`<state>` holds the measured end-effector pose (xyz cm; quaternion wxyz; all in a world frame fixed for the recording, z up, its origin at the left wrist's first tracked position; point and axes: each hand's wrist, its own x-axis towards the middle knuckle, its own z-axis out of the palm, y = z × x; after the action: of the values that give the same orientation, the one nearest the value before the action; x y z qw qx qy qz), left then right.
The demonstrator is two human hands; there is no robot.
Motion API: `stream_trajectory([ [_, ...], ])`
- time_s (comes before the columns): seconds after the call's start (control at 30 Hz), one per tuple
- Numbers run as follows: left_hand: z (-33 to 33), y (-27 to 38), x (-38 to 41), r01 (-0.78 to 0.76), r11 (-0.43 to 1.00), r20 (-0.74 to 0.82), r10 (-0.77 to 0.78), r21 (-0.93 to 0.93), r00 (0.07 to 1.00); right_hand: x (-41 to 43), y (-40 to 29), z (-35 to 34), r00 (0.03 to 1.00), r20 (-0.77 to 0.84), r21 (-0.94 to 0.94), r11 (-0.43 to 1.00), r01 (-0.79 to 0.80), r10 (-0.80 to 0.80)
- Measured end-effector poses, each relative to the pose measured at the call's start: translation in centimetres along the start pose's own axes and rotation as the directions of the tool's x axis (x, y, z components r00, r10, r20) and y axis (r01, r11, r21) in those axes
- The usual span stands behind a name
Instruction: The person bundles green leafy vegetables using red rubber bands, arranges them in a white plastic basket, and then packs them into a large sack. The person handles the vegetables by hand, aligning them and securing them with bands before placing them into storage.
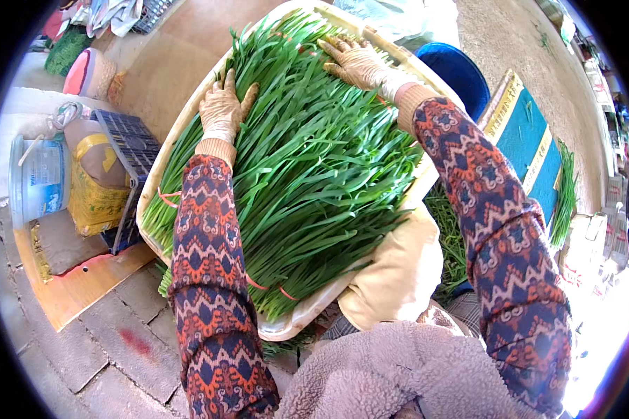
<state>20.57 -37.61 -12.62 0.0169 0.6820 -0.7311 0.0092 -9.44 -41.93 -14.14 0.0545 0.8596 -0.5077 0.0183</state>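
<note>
A large pale tub in front of me is heaped with bundles of long green leafy stalks, like garlic chives; orange-red ties show round some bundles. Both hands wear thin, stained, pale gloves. My left hand lies palm down on the leaves near the tub's left side, its thumb and fingers apart. Farther up, at the upper right edge of the heap, my right hand rests with spread fingers on the bundles. The undersides of both hands are hidden.
Left of the tub stand a dark plastic crate, a clear bucket and a yellow-taped bundle. A blue bucket and a blue-green board with yellow tape are to the right. Loose green stalks lie beside the tub.
</note>
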Motion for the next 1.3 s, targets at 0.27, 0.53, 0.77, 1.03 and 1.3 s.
stream_trajectory([
  [0.27, -3.1, -1.8, -0.4, 0.033, 0.996, -0.034, -0.031, 0.083, 0.999, -15.8, 0.4, -11.3, 0.949, -0.152, 0.497, 0.851, -0.169, 0.278],
  [0.53, -2.2, -0.5, 0.0, 0.164, 0.98, 0.078, -0.156, -0.113, 0.985, -11.9, -11.5, -11.8, 0.959, -0.27, 0.564, 0.821, 0.089, 0.081],
  [0.77, -1.6, 1.6, -1.8, 0.195, 0.981, -0.005, -0.196, -0.012, 0.981, -9.1, -13.4, -9.5, 0.972, -0.235, 0.488, 0.863, 0.132, -0.015],
  [1.03, 0.9, 2.9, -2.4, 0.187, 0.98, -0.196, -0.171, 0.065, 0.966, -10.8, -9.3, -8.6, 0.921, 0.019, 0.956, -0.278, 0.098, 0.388],
  [1.3, 0.6, 2.6, -2.3, 0.183, 0.982, -0.199, -0.169, 0.05, 0.965, -34.8, 0.0, -15.4, 0.562, 0.809, -0.119, 0.985, -0.129, 0.171],
])
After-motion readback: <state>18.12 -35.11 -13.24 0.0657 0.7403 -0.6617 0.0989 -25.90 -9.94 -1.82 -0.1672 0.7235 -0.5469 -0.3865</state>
